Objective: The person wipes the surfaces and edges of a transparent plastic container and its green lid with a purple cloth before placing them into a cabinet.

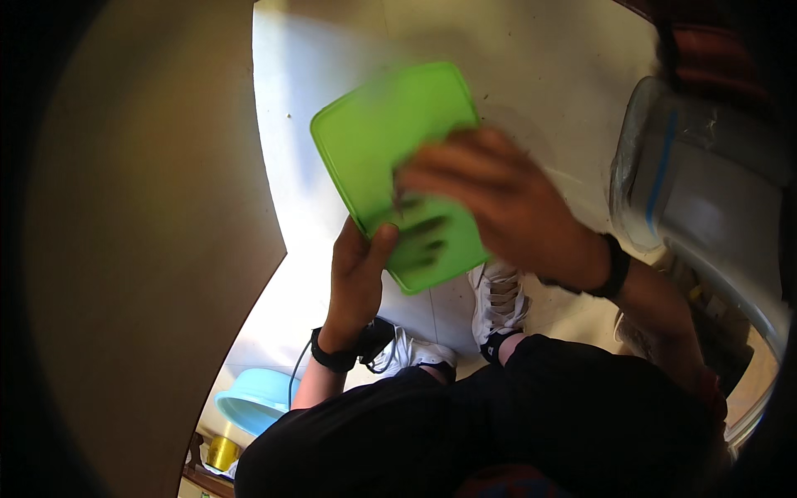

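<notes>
In front of me my left hand [361,274] grips the near-left edge of a rectangular green plastic lid [386,137] with rounded corners and a raised rim. The left thumb lies on its upper face, and dark finger shapes show through the translucent plastic. My right hand [492,193], blurred, is over the right side of the lid with its fingers bent toward the middle. A small dark patch shows at its fingertips; whether it is a held thing or shadow is unclear.
A large brown panel [155,187] fills the left side. Below it are a light-blue plastic basin [252,398] and a yellow cylindrical item [222,452]. At right stands a grey, plastic-covered object [716,162] with a blue strip. My white shoes [498,299] rest on the tiled floor [554,68].
</notes>
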Tool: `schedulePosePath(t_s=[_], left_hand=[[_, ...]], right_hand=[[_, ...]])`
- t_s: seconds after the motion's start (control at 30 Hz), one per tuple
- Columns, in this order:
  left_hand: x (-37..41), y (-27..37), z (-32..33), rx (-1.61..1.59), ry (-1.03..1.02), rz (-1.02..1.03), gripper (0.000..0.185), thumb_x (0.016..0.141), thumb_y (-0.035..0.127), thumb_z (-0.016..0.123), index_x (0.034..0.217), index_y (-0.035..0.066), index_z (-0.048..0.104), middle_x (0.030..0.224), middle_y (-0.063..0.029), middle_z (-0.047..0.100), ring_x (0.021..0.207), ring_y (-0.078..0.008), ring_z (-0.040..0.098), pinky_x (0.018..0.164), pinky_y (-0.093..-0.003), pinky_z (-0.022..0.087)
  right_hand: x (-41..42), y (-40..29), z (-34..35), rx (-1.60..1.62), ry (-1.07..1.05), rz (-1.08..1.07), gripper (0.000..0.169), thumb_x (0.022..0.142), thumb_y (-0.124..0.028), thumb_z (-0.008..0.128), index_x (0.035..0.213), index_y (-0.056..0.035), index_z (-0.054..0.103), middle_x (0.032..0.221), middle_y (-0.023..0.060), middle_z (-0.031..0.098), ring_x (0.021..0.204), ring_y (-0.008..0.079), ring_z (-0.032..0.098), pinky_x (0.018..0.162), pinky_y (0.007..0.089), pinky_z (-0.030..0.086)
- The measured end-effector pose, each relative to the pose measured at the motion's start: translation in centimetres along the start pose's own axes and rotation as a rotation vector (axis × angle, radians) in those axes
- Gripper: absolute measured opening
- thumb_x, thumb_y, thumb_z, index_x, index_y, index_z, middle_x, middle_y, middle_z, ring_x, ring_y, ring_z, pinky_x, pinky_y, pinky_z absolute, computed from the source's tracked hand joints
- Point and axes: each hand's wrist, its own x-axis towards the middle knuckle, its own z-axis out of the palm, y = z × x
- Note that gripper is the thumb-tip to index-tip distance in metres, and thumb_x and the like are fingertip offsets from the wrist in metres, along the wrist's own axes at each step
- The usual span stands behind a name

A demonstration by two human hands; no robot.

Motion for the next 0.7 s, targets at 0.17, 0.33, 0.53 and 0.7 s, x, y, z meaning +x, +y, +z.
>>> schedulePosePath(t_s=[0.17, 0.33, 0.53, 0.7], left_hand=[[-0.4, 0.2, 0.0, 0.075, -0.049, -0.012, 0.045, 0.108, 0.014, 0.056, 0.148, -0.003, 0.046, 0.139, -0.0105, 0.06, 0.126, -0.0177, 0.056, 0.108, -0.0344, 0.045], [-0.8, 0.0, -0.5, 0.067, -0.02, 0.082, 0.052, 0.108, 0.02, 0.055, 0.153, -0.003, 0.04, 0.145, -0.0113, 0.055, 0.131, -0.0186, 0.052, 0.111, -0.0352, 0.041], [-1.1, -0.5, -1.8, -0.042, 0.056, 0.048, 0.056, 0.111, 0.028, 0.049, 0.157, -0.001, 0.034, 0.148, -0.0113, 0.053, 0.133, -0.0201, 0.051, 0.112, -0.0358, 0.041], [-0.3, -0.6, -2.2, -0.266, 0.067, -0.002, 0.054, 0.113, 0.032, 0.04, 0.158, 0.005, 0.031, 0.145, -0.0124, 0.054, 0.129, -0.0243, 0.056, 0.106, -0.0412, 0.048]], right_hand=[[2.7, 1.5, 0.0, -0.039, 0.262, 0.102, 0.048, 0.078, 0.006, 0.064, 0.122, -0.011, 0.068, 0.126, 0.0067, 0.064, 0.113, 0.0317, 0.058, 0.095, 0.0416, 0.051], [-0.5, -2.1, 2.4, -0.332, 0.131, -0.093, 0.046, 0.082, -0.011, 0.069, 0.128, -0.0106, 0.067, 0.129, 0.0039, 0.06, 0.118, 0.0254, 0.055, 0.093, 0.0378, 0.053], [-3.1, -4.2, -0.7, -0.2, -0.11, -0.161, 0.046, 0.082, -0.011, 0.071, 0.128, -0.0095, 0.067, 0.128, 0.004, 0.061, 0.106, 0.0216, 0.061, 0.086, 0.0313, 0.053], [-2.6, -1.8, -4.1, 0.567, 0.319, 0.464, 0.042, 0.103, -0.014, 0.056, 0.144, -0.0075, 0.054, 0.122, 0.0091, 0.066, 0.095, 0.0179, 0.067, 0.086, 0.0319, 0.056]])
